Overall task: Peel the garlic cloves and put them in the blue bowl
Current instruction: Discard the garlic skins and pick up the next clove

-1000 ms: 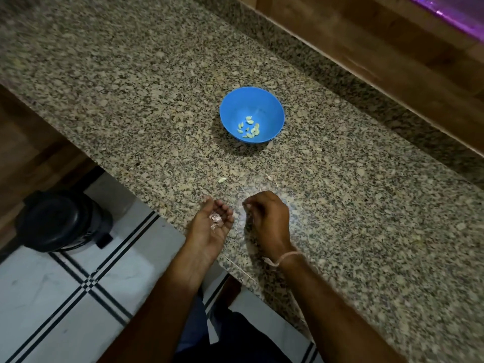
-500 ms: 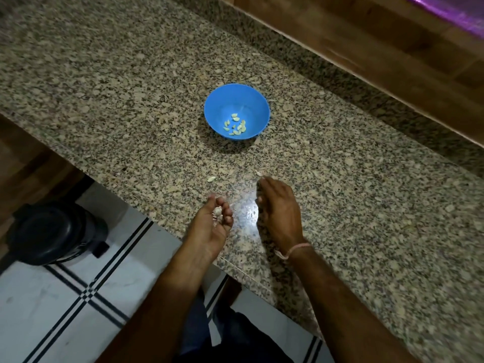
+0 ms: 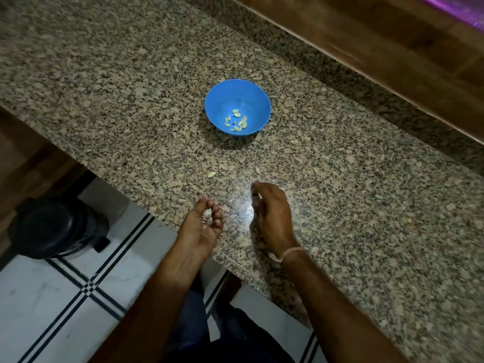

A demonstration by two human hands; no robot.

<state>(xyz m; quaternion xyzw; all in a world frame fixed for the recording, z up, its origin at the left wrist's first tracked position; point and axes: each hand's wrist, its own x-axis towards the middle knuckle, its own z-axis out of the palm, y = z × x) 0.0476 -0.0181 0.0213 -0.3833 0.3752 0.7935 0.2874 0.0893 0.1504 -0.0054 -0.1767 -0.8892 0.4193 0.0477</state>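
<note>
This is a home kitchen. A long worktop of speckled granite (image 3: 125,82) fills most of the view, backed on the far right by a wooden panel (image 3: 387,56). A small blue bowl (image 3: 218,99) stands on it with peeled garlic cloves (image 3: 237,121) inside. Below the near edge is a white tiled floor (image 3: 36,302) with black inlaid lines, and a black bin (image 3: 56,226) stands on it at the left.

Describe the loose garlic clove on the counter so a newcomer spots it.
Find the blue bowl on the granite counter. Between it and the left hand lies the loose clove, bare on the stone, unlike the cloves inside the bowl.
</note>
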